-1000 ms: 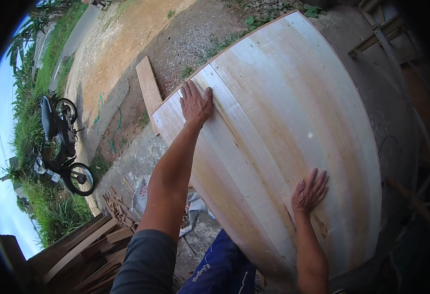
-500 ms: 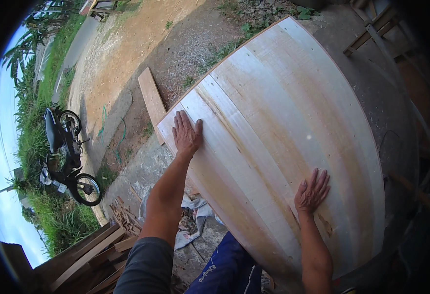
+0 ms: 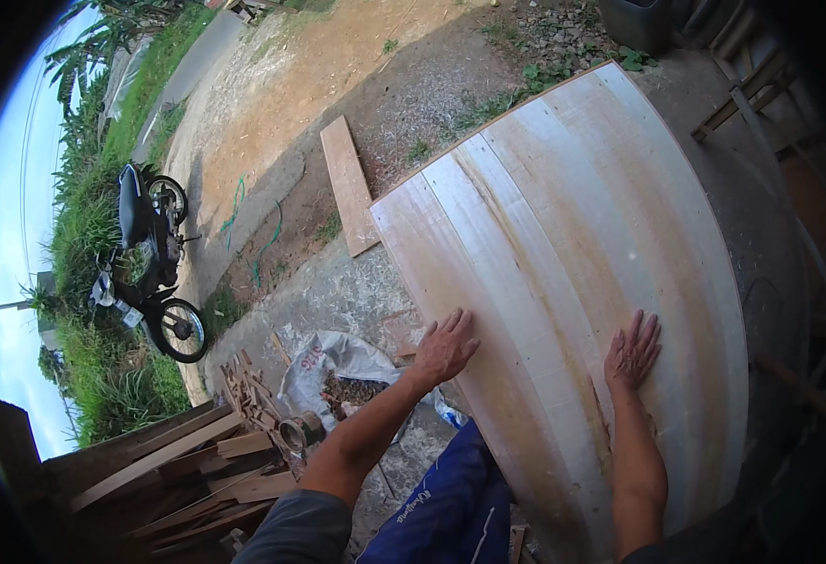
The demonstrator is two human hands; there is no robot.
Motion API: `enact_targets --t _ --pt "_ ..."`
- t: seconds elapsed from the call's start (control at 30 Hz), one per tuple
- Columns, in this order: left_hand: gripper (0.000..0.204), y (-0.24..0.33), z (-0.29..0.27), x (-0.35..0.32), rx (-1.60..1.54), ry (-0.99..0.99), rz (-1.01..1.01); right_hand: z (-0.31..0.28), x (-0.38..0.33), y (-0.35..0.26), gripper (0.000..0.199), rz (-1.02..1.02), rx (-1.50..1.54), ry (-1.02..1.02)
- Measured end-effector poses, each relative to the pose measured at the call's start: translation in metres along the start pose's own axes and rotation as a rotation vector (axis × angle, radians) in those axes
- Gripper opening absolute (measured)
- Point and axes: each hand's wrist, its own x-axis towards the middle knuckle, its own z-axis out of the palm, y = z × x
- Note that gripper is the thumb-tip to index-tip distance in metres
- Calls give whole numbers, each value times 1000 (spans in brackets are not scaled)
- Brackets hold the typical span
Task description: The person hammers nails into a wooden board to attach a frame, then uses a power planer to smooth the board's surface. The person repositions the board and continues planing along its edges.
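A large panel of pale wooden planks (image 3: 563,254), joined edge to edge with darker streaks in the grain, spreads in front of me. Flat on its left edge rests my left hand (image 3: 445,348), fingers spread and holding nothing. Farther right, my right hand (image 3: 633,350) lies palm down on the middle of the boards, its fingers stretched out. Small dark nail or screw marks dot the planks.
A loose board (image 3: 347,183) lies on the ground past the panel's left corner. Scrap wood (image 3: 215,461) is piled at lower left, beside a white sack (image 3: 323,362) with shavings. A motorcycle (image 3: 149,254) is parked at left; a dark container (image 3: 637,26) stands at the back.
My left hand has slid from the panel's far left corner back along its left edge toward me. The right hand stays on the boards. The whole view has shifted slightly.
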Motion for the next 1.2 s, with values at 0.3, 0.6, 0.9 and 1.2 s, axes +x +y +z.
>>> enact_targets --t 0.3,0.6,0.9,1.2 --pt "64 -49 128 -297 -707 -220 -318 -88 -3 13 78 15 107 -769" --pt "57 -135 135 -467 -1207 -116 -627 -44 -122 17 81 49 268 -743" --pt "51 -266 78 -473 -918 -262 -686 -82 -108 -155 56 -30 629 -423" --pt "53 -487 9 -347 -1025 -309 -654 -107 47 -435 65 -127 652 98"
